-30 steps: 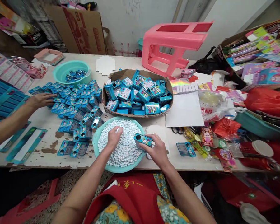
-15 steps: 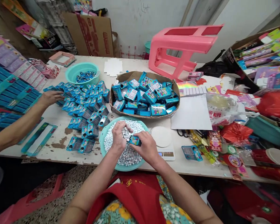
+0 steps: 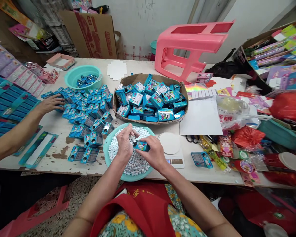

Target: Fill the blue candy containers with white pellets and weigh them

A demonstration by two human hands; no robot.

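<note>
Over a turquoise basin (image 3: pixel 106 152) full of small white candies (image 3: pixel 135 166), both of my hands work close together. In my right hand (image 3: pixel 155 152) is a small blue tin (image 3: pixel 141 145), gripped between thumb and fingers on its side. The tin's round opening faces left, toward my other hand. My left hand (image 3: pixel 125 144) is curled, with a few white candies (image 3: pixel 132 139) showing between its fingers and palm, right at the tin's opening. How many candies it holds is hidden.
A carton tray (image 3: pixel 118 116) of blue tins stands behind the basin. Several open tins (image 3: pixel 88 120) stand at left, where a co-worker's hand (image 3: pixel 49 103) touches them. A white scale (image 3: pixel 175 161), one tin (image 3: pixel 201 160) and packets lie right; a pink stool (image 3: pixel 189 39) lies behind.
The tin has turned and come up against my left hand, so its opening shows now. The whole view has shifted slightly. The co-worker's hand stays among the tins.
</note>
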